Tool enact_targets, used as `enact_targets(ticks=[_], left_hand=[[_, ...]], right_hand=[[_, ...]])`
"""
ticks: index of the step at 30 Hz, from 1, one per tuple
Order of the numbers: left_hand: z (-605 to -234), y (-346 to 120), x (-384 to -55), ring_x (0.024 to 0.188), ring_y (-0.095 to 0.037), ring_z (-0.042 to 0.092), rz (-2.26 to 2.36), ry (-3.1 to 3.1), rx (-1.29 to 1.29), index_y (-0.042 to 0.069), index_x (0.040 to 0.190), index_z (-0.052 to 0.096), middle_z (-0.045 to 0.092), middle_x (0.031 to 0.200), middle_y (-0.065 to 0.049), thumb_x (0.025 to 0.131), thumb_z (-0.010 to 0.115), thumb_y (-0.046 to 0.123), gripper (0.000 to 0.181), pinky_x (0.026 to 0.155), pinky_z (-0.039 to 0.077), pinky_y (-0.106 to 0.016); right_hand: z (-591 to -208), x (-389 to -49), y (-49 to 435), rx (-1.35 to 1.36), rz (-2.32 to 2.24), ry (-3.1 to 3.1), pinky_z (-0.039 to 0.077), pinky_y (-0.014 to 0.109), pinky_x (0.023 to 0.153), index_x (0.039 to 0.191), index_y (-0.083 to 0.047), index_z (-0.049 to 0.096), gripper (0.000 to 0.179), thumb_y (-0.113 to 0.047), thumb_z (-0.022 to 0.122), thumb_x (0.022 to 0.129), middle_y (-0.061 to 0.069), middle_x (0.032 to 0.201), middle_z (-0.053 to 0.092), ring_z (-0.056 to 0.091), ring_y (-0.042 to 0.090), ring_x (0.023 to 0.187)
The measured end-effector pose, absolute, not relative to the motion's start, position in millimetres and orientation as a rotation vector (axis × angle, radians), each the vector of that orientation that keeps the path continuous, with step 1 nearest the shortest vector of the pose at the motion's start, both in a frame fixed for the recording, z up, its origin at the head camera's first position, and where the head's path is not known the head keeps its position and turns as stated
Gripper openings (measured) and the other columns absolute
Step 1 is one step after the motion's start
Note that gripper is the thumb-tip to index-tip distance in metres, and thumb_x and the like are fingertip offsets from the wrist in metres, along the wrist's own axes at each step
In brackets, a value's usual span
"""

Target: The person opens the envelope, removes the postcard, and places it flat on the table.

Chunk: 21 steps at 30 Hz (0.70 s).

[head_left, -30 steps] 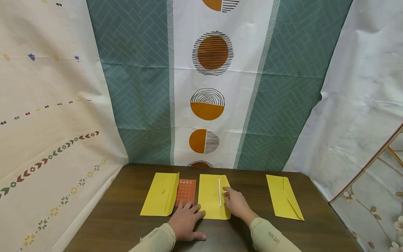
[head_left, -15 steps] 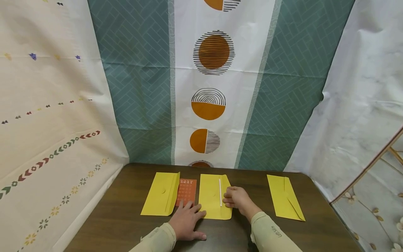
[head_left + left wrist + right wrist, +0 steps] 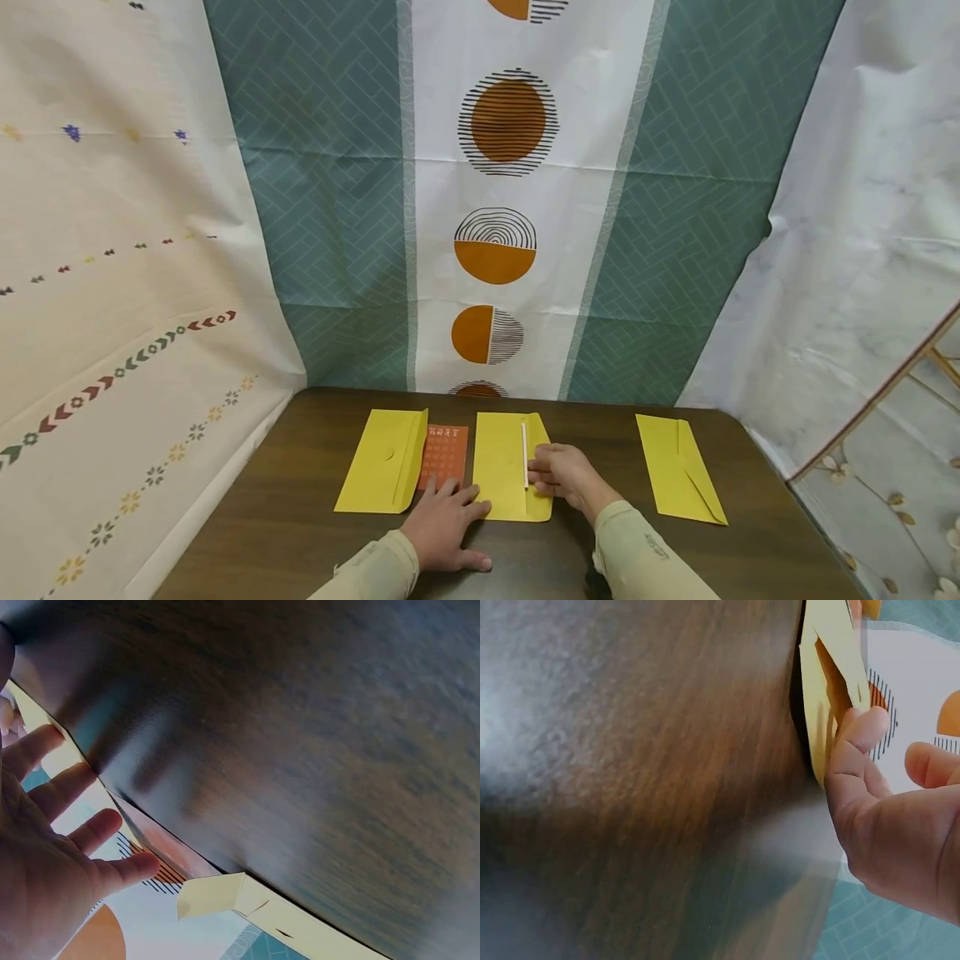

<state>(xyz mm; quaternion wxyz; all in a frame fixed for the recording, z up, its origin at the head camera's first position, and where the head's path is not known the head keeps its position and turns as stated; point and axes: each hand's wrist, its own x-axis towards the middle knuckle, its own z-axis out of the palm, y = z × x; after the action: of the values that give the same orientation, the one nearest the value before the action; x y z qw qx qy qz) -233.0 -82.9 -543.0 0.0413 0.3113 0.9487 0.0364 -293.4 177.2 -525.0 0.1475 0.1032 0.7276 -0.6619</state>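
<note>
A yellow envelope (image 3: 498,467) lies in the middle of the table, its flap to the right and a narrow white strip (image 3: 525,454) along the flap fold. My right hand (image 3: 570,477) has its fingertips at the flap beside that strip. In the right wrist view the envelope's edge gapes, with a fingertip right at the gap and the thumb apart. My left hand (image 3: 446,525) lies with fingers spread, fingertips at the envelope's lower left corner and over the bottom of a red card (image 3: 444,454) with white print.
Another yellow envelope (image 3: 375,467), flap raised, lies left of the red card and overlaps its edge. A third yellow envelope (image 3: 675,467) lies at the right of the dark wooden table (image 3: 600,442). Patterned cloth (image 3: 337,250) hangs behind.
My right fingers have shifted slightly left, closer to the white strip, which now looks a little shorter and raised. The left hand stays in place.
</note>
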Motion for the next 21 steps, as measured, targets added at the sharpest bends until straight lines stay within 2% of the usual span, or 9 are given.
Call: enact_targets(ticks=[6, 8, 11, 14, 16, 18, 21], left_hand=[[-545.7, -83.5, -233.7, 0.146, -0.036, 0.05, 0.136, 2.911, 0.943, 0.038, 0.15, 0.061, 0.057, 0.16, 0.001, 0.083, 0.068, 0.084, 0.082, 0.117, 0.038, -0.072], [-545.8, -81.9, -232.3, 0.144, -0.035, 0.052, 0.139, 2.921, 0.935, 0.037, 0.148, 0.062, 0.058, 0.159, 0.001, 0.082, 0.069, 0.084, 0.082, 0.117, 0.039, -0.071], [-541.8, -74.2, -230.2, 0.135, -0.032, 0.058, 0.172, 2.949, 0.887, 0.031, 0.141, 0.068, 0.065, 0.151, -0.001, 0.083, 0.071, 0.082, 0.078, 0.113, 0.046, -0.064], [-536.0, -57.9, -232.0, 0.114, -0.027, 0.065, 0.229, 3.02, 0.814, 0.022, 0.132, 0.072, 0.074, 0.132, -0.004, 0.085, 0.074, 0.077, 0.072, 0.101, 0.054, -0.05], [-533.3, -43.7, -234.4, 0.107, -0.027, 0.067, 0.294, 3.083, 0.737, 0.015, 0.127, 0.073, 0.076, 0.125, -0.007, 0.087, 0.076, 0.072, 0.07, 0.094, 0.057, -0.046], [-530.8, -28.8, -236.1, 0.105, -0.031, 0.069, 0.366, 3.135, 0.631, 0.011, 0.128, 0.072, 0.075, 0.126, -0.012, 0.087, 0.078, 0.067, 0.07, 0.09, 0.059, -0.046], [-530.7, -9.0, -237.9, 0.108, -0.04, 0.07, 0.486, 3.174, 0.418, 0.006, 0.132, 0.068, 0.068, 0.136, -0.02, 0.086, 0.081, 0.062, 0.074, 0.088, 0.061, -0.053]], right_hand=[[-530.9, -294.0, 167.3, 0.281, -1.799, 2.243, 0.049, 0.027, 0.062, 0.152, 0.004, 0.053, 0.057, -0.014, 0.073, 0.101, 0.006, 0.083, 0.071, 0.058, 0.014, 0.067], [-533.5, -293.7, 163.5, 0.306, -1.753, 2.314, 0.044, 0.026, 0.059, 0.147, 0.002, 0.059, 0.054, -0.012, 0.076, 0.098, 0.003, 0.076, 0.068, 0.054, 0.014, 0.064], [-535.1, -293.2, 159.9, 0.345, -1.738, 2.362, 0.042, 0.027, 0.059, 0.143, 0.0, 0.063, 0.051, -0.01, 0.078, 0.096, 0.001, 0.073, 0.066, 0.052, 0.015, 0.062], [-536.2, -293.1, 159.1, 0.371, -1.747, 2.376, 0.042, 0.027, 0.058, 0.144, 0.001, 0.063, 0.053, -0.009, 0.077, 0.094, 0.001, 0.071, 0.063, 0.05, 0.015, 0.061], [-536.1, -293.1, 159.0, 0.379, -1.755, 2.381, 0.043, 0.027, 0.059, 0.144, 0.002, 0.062, 0.055, -0.008, 0.077, 0.093, 0.001, 0.071, 0.063, 0.051, 0.015, 0.062], [-537.7, -293.7, 158.4, 0.379, -1.757, 2.39, 0.044, 0.027, 0.06, 0.145, 0.003, 0.061, 0.056, -0.008, 0.077, 0.092, 0.001, 0.072, 0.063, 0.054, 0.015, 0.064], [-540.7, -295.0, 156.4, 0.372, -1.765, 2.394, 0.047, 0.027, 0.061, 0.144, 0.006, 0.061, 0.056, -0.008, 0.078, 0.092, 0.003, 0.074, 0.067, 0.06, 0.014, 0.067]])
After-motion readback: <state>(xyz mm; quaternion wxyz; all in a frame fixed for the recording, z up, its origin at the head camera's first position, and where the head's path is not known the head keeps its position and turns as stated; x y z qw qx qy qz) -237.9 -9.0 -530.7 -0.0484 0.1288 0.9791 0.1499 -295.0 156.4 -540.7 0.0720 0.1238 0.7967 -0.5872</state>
